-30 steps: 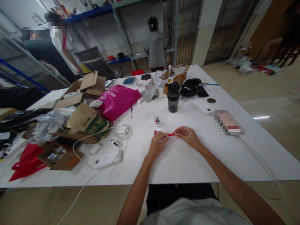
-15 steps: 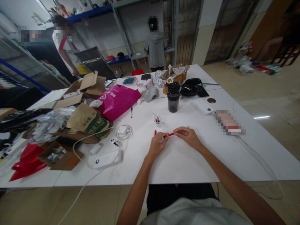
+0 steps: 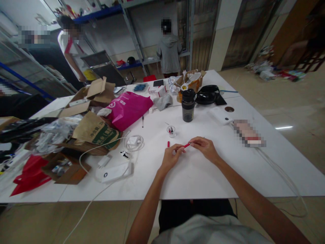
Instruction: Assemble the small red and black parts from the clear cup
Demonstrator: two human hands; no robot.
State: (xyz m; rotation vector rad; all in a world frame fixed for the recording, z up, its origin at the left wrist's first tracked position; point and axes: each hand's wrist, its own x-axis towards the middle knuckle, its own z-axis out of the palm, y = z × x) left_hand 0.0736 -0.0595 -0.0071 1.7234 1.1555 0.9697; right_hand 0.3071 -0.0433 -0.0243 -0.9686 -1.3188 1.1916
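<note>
Both my hands rest on the white table (image 3: 193,176) and pinch a thin red pen (image 3: 186,145) between them. My left hand (image 3: 171,156) grips its near end with curled fingers. My right hand (image 3: 205,147) holds the other end, fingers closed. A small red piece (image 3: 168,143), perhaps a cap, lies on the table just left of my left hand. A small clear cup (image 3: 171,130) with a few small items stands just beyond my hands.
A dark bottle (image 3: 188,105), black headphones (image 3: 209,94) and a pink bag (image 3: 128,107) sit further back. Cardboard boxes (image 3: 93,93), a white charger with cable (image 3: 114,171) and red bags (image 3: 29,173) crowd the left. Two people stand by the shelves behind.
My hands have shifted very slightly with the pen. The person at the back left has moved a little to the right.
</note>
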